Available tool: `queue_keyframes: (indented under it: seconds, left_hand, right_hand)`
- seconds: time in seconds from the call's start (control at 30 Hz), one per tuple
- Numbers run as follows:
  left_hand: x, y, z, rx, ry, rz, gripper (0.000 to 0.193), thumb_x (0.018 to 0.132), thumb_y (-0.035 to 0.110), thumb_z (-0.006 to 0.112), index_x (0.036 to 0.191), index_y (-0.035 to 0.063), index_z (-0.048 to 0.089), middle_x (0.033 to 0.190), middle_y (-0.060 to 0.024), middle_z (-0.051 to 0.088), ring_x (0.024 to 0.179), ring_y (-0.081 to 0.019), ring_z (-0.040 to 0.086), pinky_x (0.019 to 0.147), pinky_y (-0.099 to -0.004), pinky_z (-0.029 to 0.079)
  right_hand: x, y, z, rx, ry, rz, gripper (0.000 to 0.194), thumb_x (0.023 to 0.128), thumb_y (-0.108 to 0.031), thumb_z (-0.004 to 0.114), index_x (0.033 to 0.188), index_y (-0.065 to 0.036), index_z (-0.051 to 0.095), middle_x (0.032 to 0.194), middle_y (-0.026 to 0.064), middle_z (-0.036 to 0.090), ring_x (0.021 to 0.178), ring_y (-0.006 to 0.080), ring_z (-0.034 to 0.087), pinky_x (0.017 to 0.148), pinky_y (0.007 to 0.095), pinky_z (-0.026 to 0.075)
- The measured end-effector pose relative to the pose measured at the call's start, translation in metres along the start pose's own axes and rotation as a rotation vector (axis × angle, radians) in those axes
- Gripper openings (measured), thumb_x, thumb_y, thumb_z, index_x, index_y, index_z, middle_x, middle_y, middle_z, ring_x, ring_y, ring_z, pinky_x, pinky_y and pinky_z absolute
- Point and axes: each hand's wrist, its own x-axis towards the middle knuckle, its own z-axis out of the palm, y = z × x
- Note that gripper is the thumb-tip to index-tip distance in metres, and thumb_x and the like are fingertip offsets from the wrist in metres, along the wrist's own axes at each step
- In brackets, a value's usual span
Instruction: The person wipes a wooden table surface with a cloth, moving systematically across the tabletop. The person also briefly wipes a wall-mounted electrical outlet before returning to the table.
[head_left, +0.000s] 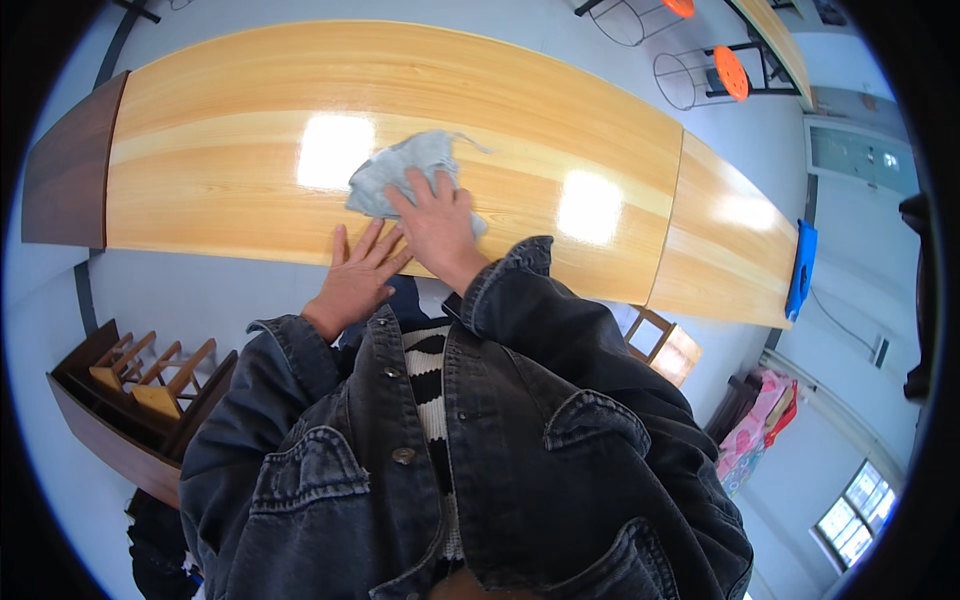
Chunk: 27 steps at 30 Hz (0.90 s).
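Observation:
A grey cloth (409, 169) with a frayed edge lies partly spread on a glossy wooden table (480, 97). My right hand (435, 221) presses flat on the lower part of the cloth, fingers spread, and part of the cloth shows beside the wrist. Close to its left, my left hand (360, 266) rests at the table's near edge with the fingers apart and nothing in it. Its fingertips lie just below the cloth, and the two hands meet or overlap slightly near the right thumb.
A dark brown tabletop (71, 165) adjoins on the left, another wooden table section (727, 232) on the right, with a blue object (802, 270) at its end. Orange stools (730, 73) stand beyond. Wooden stools (161, 375) lie in a dark cabinet at lower left; a wooden chair (667, 345) is at right.

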Motion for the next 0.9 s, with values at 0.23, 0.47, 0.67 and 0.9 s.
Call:
queue_keyframes:
  seconds: [0.23,0.47,0.67,0.9]
  left_hand:
    - [-0.014,-0.018,-0.008,0.011,-0.006,0.025,0.081,0.081,0.019,0.077,0.153,0.0246,0.04,0.167,-0.0071,0.019,0.154,-0.0342,0.013,0.113,-0.0711,0.012]
    - [-0.011,-0.027,-0.016,-0.074,-0.056,0.022,0.07,0.087,0.017,0.071,0.151,0.0201,0.043,0.167,-0.0054,0.018,0.154,-0.0299,0.013,0.114,-0.0659,0.014]
    - [-0.004,-0.029,-0.015,-0.172,0.012,-0.074,0.06,0.09,0.011,0.066,0.147,0.0114,0.048,0.166,-0.009,0.021,0.152,-0.0308,0.02,0.119,-0.0534,0.018]
    - [0.0,-0.037,0.004,-0.149,0.523,-0.208,0.061,0.082,0.007,0.07,0.138,-0.0026,0.047,0.151,-0.0255,0.037,0.14,-0.0426,0.035,0.115,-0.0426,0.034]
  right_hand:
    - [-0.025,0.06,-0.005,-0.006,0.041,0.14,0.055,0.084,-0.017,0.066,0.138,-0.023,0.055,0.145,0.0141,0.048,0.127,0.0397,0.048,0.097,0.0551,0.043]
    - [-0.143,0.176,-0.032,0.019,0.267,0.272,0.049,0.086,-0.013,0.064,0.135,-0.016,0.059,0.14,0.02,0.051,0.12,0.0451,0.047,0.1,0.0519,0.042]
    - [-0.157,0.154,-0.03,0.111,0.098,0.166,0.049,0.085,-0.009,0.064,0.133,-0.02,0.062,0.14,0.0195,0.05,0.119,0.0478,0.045,0.104,0.0552,0.039]
    - [-0.072,0.069,-0.033,0.099,-0.186,-0.358,0.05,0.086,-0.01,0.063,0.134,-0.025,0.061,0.143,0.0115,0.049,0.127,0.0429,0.044,0.101,0.0495,0.042]
